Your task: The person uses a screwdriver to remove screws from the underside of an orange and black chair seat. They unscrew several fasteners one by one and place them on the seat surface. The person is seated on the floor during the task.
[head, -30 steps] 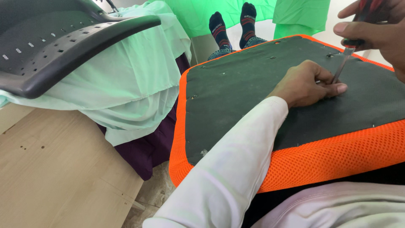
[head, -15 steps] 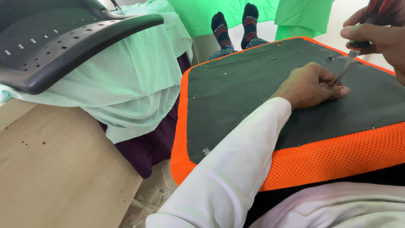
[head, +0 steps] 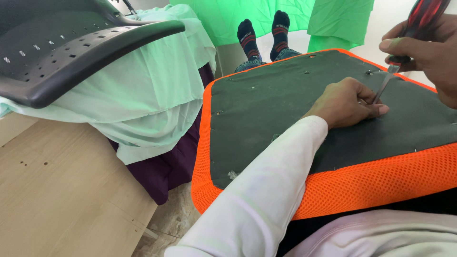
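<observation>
Bright, even daylight is filling the frame, shadows are staying soft, the upper right is glaring white, and focus is holding sharp.

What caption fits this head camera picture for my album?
Right hand holds a red-handled screwdriver to an upturned orange seat cushion while left hand steadies its tip.

Left hand steadying screwdriver tip, right hand gripping handle, seat cushion

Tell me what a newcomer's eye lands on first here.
The bright orange mesh seat cushion, dark underside up, fills the right half. On it the left hand steadies the tip of a red-handled screwdriver gripped by the right hand. A black perforated chair back lies upper left on pale green cloth.
</observation>
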